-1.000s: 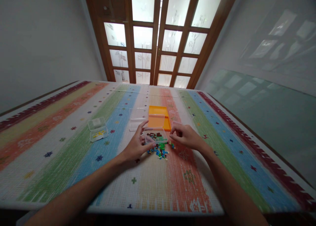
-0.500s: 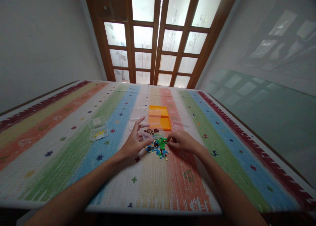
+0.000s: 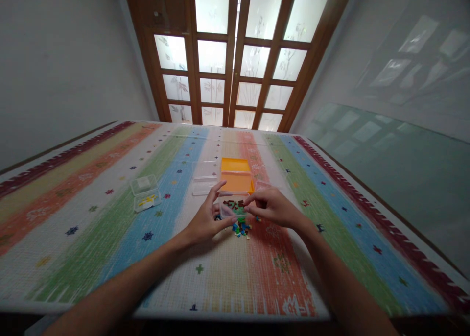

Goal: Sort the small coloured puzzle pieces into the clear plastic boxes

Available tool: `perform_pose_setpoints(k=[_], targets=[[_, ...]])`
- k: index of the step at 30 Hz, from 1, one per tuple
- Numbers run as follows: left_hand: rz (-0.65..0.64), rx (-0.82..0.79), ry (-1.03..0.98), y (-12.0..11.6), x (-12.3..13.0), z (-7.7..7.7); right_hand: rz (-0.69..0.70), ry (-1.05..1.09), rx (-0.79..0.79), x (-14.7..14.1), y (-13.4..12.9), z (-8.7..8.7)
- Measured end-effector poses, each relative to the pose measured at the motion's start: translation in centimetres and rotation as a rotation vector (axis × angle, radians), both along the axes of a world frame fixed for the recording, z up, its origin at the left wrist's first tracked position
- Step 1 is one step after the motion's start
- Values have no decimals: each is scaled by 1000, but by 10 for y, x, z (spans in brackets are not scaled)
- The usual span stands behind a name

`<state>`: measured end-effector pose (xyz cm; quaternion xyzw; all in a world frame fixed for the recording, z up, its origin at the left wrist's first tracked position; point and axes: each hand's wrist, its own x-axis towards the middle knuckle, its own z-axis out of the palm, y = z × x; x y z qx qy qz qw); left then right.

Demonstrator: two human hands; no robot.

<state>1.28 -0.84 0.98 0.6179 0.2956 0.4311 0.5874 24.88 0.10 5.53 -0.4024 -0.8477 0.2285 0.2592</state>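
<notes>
My left hand [image 3: 203, 221] grips a small clear plastic box [image 3: 226, 212] from its left side, thumb on the near edge and fingers behind. Inside the box are several dark brown toy bricks [image 3: 230, 204]. Over the box's right side, my right hand [image 3: 274, 206] has thumb and fingertips pinched together; whatever is between them is too small to make out. Below the box lies a loose pile of blue, green, brown and cream toy bricks [image 3: 242, 229], partly covered by the box.
An orange tray [image 3: 235, 165] lies behind the hands. To its left is an open clear box [image 3: 204, 187], and another clear piece [image 3: 263, 184] is partly behind my right hand. Further left sits an open clear box [image 3: 137, 204] with yellow pieces [image 3: 147, 199]. A striped cloth covers the table.
My left hand has moved the clear box to the right, over the pile. My right hand has risen from the pile's right side to the box's right side.
</notes>
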Motion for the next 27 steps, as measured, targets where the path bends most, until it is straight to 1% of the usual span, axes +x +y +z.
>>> perform_pose_setpoints(k=[3,6,11,15,18,20,23,25,27], targets=[[-10,21,4,-2,1,-1,27,-112,23,-5,-1,-1],[-11,37,22,-3,2,-2,58,-160,13,-6,-1,1],[-34,17,18,-4,3,-3,69,-175,10,-4,-1,2],[-58,-4,-8,-5,4,-3,47,-150,5,-5,-2,2],[-47,8,4,-5,3,-2,28,-123,10,-3,-3,3],[-32,20,16,-4,2,-1,-2,-102,29,-1,-3,4],[-21,17,0,-3,-1,0,-111,-90,101,5,-1,6],[-3,11,-15,0,-3,1,-178,-106,139,8,1,7],[36,12,-5,3,-4,2,-204,-145,143,11,3,5]])
